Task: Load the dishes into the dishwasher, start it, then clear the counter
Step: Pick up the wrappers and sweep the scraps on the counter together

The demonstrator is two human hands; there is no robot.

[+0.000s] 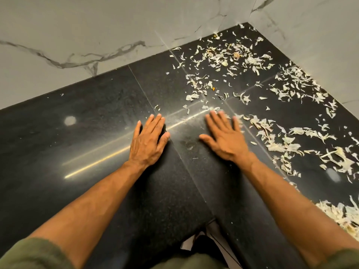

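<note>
Both my hands lie flat, palms down, on a black stone counter [77, 136]. My left hand [147, 140] rests with straight fingers near the counter's middle. My right hand [225, 136] is spread beside it, fingertips just short of a scatter of pale vegetable peelings [233, 61]. The peelings cover the far corner and run down the right side of the counter [287, 140]. Neither hand holds anything. No dishes or dishwasher are in view.
Grey marble-look walls [97, 35] meet at the far right corner behind the counter. A thicker heap of peelings [340, 214] lies at the right edge near me. The counter's front edge [211, 220] shows between my arms, with floor below.
</note>
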